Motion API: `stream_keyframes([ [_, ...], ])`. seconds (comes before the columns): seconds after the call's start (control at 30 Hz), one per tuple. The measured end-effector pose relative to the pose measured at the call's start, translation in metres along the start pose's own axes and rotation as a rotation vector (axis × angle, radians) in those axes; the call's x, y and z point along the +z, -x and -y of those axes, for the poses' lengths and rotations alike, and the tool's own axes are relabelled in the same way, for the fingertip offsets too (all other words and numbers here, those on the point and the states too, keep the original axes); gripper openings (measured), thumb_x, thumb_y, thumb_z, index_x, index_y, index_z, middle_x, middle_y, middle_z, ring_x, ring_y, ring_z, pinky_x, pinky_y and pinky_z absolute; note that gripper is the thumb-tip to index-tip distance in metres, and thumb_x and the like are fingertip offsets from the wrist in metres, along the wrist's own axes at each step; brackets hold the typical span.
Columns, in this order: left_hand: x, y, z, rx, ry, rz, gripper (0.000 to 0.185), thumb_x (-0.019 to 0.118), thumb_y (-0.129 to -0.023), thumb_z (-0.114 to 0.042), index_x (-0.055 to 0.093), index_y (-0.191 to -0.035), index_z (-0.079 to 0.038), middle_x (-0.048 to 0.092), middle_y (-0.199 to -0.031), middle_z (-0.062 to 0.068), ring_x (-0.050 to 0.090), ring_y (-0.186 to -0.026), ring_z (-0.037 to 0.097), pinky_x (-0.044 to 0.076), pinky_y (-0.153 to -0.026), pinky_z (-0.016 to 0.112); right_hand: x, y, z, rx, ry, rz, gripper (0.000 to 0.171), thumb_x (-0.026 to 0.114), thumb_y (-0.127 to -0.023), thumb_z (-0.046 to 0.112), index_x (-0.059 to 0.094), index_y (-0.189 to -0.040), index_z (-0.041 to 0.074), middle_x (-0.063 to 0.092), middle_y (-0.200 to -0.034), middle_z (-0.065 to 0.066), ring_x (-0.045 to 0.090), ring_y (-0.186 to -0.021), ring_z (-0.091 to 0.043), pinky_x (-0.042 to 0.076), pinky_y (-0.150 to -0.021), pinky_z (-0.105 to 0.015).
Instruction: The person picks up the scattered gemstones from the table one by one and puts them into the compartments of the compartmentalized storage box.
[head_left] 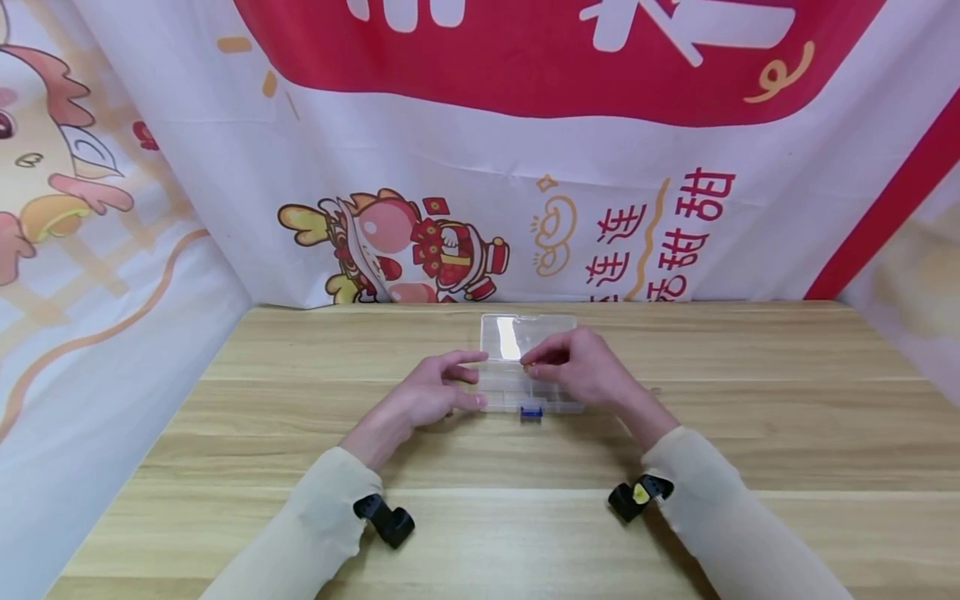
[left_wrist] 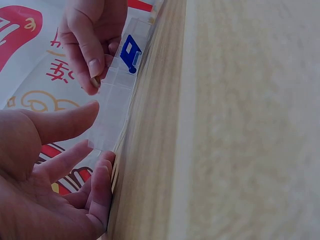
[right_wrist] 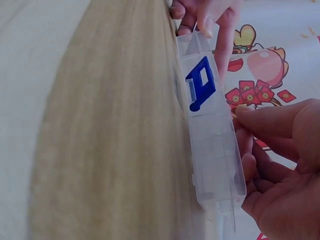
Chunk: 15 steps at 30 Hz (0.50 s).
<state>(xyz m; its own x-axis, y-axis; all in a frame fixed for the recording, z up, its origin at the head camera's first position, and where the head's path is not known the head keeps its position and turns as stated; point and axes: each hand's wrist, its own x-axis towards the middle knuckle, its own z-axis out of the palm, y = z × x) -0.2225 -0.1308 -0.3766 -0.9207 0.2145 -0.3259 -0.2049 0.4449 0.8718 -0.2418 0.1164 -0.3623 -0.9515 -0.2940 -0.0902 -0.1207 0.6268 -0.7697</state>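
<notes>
A clear plastic compartment box (head_left: 495,383) lies on the table with its lid (head_left: 551,327) raised at the back and a blue latch (head_left: 531,414) at its front. At the box's left end is my left hand (head_left: 431,390), thumb and fingers spread apart, the fingertips at the box's edge. My right hand (head_left: 588,367) reaches over the right part of the box. Its thumb and forefinger pinch a small brownish-gold piece (left_wrist: 96,81), mostly covered by the fingertips, so its kind cannot be made out.
The box stands on a wood-grain table (head_left: 480,533) near its back edge. A small object (head_left: 656,390) lies right of the right hand. Printed white and red cloth (head_left: 465,142) hangs behind the table and at both sides.
</notes>
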Motion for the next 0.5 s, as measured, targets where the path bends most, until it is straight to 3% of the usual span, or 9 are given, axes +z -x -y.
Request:
stream_keyframes([
  [0.5, 0.0002, 0.0006, 0.0002, 0.002, -0.008, -0.004, 0.065, 0.082, -0.091, -0.015, 0.06, -0.15, -0.031, 0.064, -0.139, 0.007, 0.057, -0.12, 0.026, 0.049, -0.086, 0.03, 0.0067, -0.0004, 0.0014, 0.002, 0.047, -0.001, 0.016, 0.076, -0.098, 0.011, 0.083, -0.111, 0.017, 0.077, -0.107, -0.002, 0.064, -0.094, -0.02, 0.054, -0.084, -0.033],
])
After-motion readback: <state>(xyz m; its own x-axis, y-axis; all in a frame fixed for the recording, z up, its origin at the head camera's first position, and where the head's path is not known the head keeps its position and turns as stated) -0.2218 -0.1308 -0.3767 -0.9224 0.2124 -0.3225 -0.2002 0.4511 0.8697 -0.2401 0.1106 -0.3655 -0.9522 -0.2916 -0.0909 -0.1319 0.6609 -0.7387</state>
